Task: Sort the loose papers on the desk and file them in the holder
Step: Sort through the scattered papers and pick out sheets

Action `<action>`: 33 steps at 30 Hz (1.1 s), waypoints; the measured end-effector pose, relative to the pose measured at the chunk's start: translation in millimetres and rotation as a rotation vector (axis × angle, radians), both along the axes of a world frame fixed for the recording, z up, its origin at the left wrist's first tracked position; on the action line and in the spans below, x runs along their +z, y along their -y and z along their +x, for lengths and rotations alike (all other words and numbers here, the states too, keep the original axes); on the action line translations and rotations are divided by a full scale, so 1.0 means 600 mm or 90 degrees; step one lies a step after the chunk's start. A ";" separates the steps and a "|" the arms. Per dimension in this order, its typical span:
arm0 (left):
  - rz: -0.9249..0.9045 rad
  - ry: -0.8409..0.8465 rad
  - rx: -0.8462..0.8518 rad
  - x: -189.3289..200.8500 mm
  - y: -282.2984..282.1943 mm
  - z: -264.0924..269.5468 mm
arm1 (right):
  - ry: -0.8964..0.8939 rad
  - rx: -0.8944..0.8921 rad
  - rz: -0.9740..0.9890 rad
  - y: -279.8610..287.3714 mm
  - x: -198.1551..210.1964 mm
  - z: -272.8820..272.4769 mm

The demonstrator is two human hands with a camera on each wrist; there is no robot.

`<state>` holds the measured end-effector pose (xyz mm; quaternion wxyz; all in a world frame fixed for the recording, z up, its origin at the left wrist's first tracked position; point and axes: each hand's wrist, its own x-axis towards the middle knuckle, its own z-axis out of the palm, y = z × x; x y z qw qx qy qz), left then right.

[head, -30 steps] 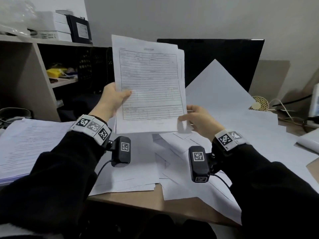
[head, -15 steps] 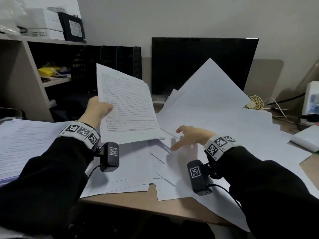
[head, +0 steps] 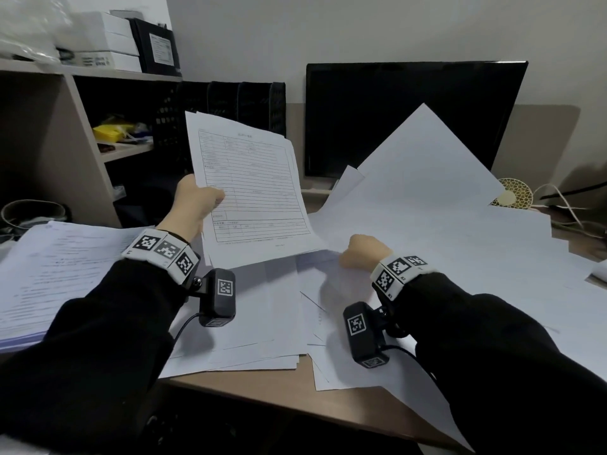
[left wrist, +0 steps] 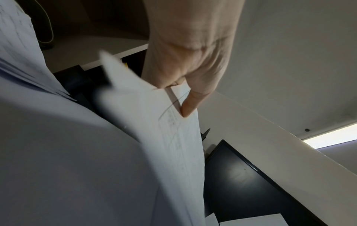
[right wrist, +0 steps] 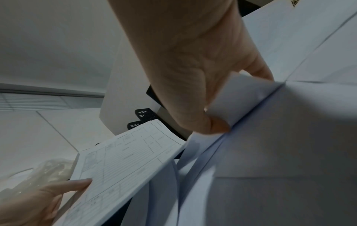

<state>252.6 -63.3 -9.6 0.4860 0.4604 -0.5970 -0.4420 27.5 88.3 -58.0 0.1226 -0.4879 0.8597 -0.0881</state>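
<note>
Left hand (head: pixel 197 205) pinches a thin sheaf of white printed forms with ruled tables (head: pixel 249 192), thumb on the front face, holding it tilted above the desk. The left wrist view shows the thumb pressed on the sheet edge; the other fingers are hidden behind the paper.

Right hand (head: pixel 361 251) is down on the mess of loose white sheets (head: pixel 427 244). In the right wrist view its thumb and fingers (right wrist: pixel 216 125) nip the curled edge of one blank white sheet, so it's gripping paper, not resting flat.

Outward: more white sheets fan over the brown wooden desk (head: pixel 262 385), some hanging off the front edge, and one large sheet leans against the black monitor (head: pixel 410 116). A thick stack of printed pages (head: pixel 56 274) sits at far left. The black mesh upright file holder (head: pixel 230 106) stands at the back, left of the monitor; I see no paper in its slots, though they're dark.

Judgement: early stage. Only one small sheaf is gathered and nothing appears filed. Most of the pile still needs collecting, squaring up and slotting in.
</note>
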 end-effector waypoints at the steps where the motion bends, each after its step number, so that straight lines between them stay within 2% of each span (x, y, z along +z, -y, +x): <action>1: -0.001 0.002 -0.003 0.000 0.000 -0.003 | -0.012 -0.004 -0.020 0.001 0.000 -0.005; 5: 0.009 -0.002 -0.007 0.002 -0.003 -0.011 | 0.001 -0.060 -0.126 0.000 0.005 -0.035; 10: 0.009 0.008 -0.009 -0.002 0.004 -0.018 | 0.068 -0.199 -0.392 -0.020 0.048 -0.087; 13: 0.012 0.023 -0.028 -0.010 0.009 -0.028 | 0.084 -0.222 -0.505 -0.038 0.083 -0.113; 18: 0.034 0.090 -0.065 -0.021 -0.009 -0.074 | 0.159 -0.188 -0.637 -0.060 0.114 -0.130; 22: 0.049 0.217 -0.072 -0.017 -0.029 -0.110 | 0.229 -0.093 -0.691 -0.068 0.132 -0.121; 24: -0.005 0.302 -0.042 -0.009 -0.042 -0.125 | 0.238 -0.048 -0.690 -0.072 0.143 -0.114; 26: -0.089 0.324 -0.040 0.006 -0.068 -0.139 | 0.245 0.010 -0.679 -0.073 0.151 -0.106; 28: -0.140 0.298 -0.106 0.026 -0.092 -0.154 | 0.269 0.060 -0.677 -0.071 0.157 -0.092; 30: -0.146 0.262 -0.242 0.041 -0.109 -0.170 | 0.317 0.069 -0.715 -0.063 0.158 -0.082; 32: -0.130 0.254 -0.373 0.045 -0.128 -0.187 | 0.412 0.055 -0.768 -0.055 0.157 -0.074; 33: -0.141 0.284 -0.402 0.043 -0.135 -0.199 | 0.468 0.048 -0.786 -0.049 0.155 -0.073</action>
